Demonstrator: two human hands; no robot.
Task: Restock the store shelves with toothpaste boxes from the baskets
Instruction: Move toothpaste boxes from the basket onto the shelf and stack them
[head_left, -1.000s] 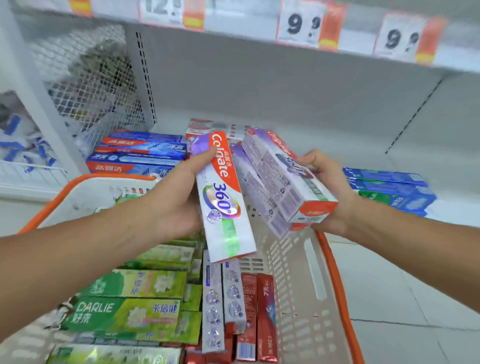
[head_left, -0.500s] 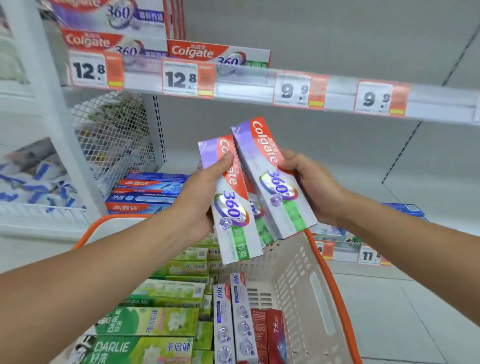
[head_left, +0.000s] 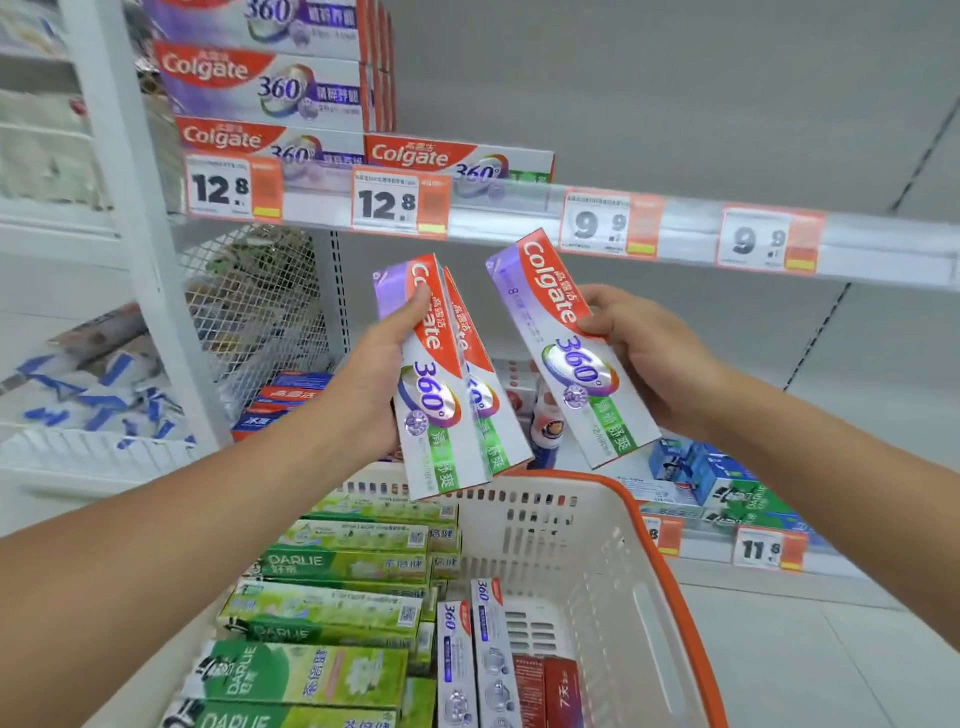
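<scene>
We hold both arms out over the basket (head_left: 670, 587), forearms bare. Our left hand (head_left: 371, 387) grips two Colgate boxes (head_left: 441, 410) stacked one against the other, thumb pressed across the front of the nearer one and fingers wrapped behind. Our right hand (head_left: 649, 353) clasps a single Colgate box (head_left: 566, 353) by its right edge, thumb on the face and fingers curled behind. The two bundles sit apart, tilted with their tops leaning left, just below the shelf edge (head_left: 519, 213) with its price tags (head_left: 397, 205).

The boxes are long, flat-sided cardboard cartons, glossy, with a red band bearing the brand, a purple upper end, a shiny foil "360°" oval, and a green patch near the bottom. Matching cartons lie stacked flat on the upper shelf (head_left: 270, 88) at left.

The basket is cream perforated plastic with an orange rim, and holds green Darlie cartons (head_left: 322, 618) lying in rows beside a few upright white and red cartons (head_left: 498, 670).
</scene>
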